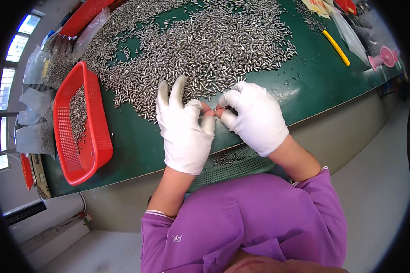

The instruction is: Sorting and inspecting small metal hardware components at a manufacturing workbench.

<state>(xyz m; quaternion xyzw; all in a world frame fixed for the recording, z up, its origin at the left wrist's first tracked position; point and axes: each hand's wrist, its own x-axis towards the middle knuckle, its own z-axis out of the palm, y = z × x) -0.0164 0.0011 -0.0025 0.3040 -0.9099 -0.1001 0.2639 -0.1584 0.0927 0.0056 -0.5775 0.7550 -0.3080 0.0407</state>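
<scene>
Purple sleeves [241, 227] fill the near edge, and both gloved hands meet at the green table's [136, 150] front rim. Left hand [184, 125] has its fingers spread, thumb and forefinger pinched with the right hand's [253, 116] on a small metal pin [212, 110]. Behind them spreads a heap of pins [200, 41]; a red basket [93, 136] lies left, a green tray [232, 161] on the lap
</scene>
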